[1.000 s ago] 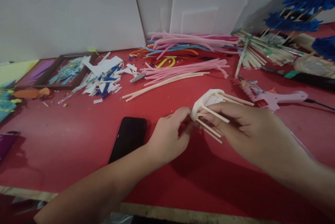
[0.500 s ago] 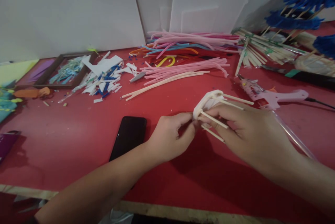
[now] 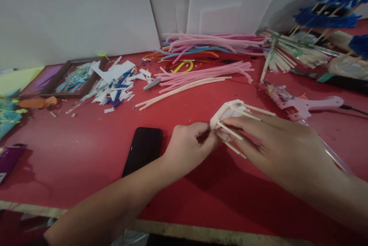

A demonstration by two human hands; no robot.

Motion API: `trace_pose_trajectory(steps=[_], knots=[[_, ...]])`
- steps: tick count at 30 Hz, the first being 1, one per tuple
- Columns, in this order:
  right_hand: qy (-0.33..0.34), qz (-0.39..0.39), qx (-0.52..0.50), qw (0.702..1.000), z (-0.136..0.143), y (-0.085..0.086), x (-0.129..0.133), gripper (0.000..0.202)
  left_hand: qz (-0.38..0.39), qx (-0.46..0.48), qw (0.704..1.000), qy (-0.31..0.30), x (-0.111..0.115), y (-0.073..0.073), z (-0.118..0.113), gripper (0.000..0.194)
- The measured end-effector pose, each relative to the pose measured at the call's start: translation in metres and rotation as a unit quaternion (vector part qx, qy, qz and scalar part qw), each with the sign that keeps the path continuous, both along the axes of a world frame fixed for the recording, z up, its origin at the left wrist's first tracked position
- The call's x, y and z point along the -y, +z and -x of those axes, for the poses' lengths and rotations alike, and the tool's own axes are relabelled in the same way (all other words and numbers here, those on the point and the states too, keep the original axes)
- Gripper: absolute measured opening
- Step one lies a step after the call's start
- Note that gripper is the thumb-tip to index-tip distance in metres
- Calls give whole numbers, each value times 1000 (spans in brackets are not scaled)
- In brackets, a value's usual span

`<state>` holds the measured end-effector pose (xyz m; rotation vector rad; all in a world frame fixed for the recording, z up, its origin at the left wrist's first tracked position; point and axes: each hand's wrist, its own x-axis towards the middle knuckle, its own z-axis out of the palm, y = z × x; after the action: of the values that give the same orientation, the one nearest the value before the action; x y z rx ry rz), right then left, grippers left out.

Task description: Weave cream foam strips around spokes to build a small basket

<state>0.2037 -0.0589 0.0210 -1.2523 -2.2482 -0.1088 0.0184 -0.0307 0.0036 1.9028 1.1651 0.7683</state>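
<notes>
A small white piece with several thin wooden sticks pointing out to the right is held above the red table. My left hand pinches its left edge between thumb and fingers. From the right, my right hand grips the same piece, its thumb and fingers among the sticks. The fingertips of my right hand are partly hidden by the piece and sticks. A black phone lies on the table just left of my left hand.
Pink pipe cleaners and white and blue scraps lie at the back. A brown frame is at the left. To the right are a pink glue gun, bundled wooden sticks and blue fringed shapes.
The white piece has tilted slightly and shifted a little left within my hands. My right hand has turned slightly over the sticks. The view has shifted slightly.
</notes>
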Motion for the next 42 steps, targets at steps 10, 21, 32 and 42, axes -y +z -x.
trace_pose_trajectory(steps=[10,21,32,42], knots=[[-11,-26,9,1000,5,-2,0,21,-3,6,1000,-9,1,-1,2,20],[-13,-46,11,999,5,-2,0,26,-33,16,999,-25,3,-2,2,14],[9,-65,2,998,5,-5,-2,19,-76,4,997,-23,4,-4,2,18],[42,-74,23,996,7,-5,0,29,-32,-12,999,20,1,-2,4,13]])
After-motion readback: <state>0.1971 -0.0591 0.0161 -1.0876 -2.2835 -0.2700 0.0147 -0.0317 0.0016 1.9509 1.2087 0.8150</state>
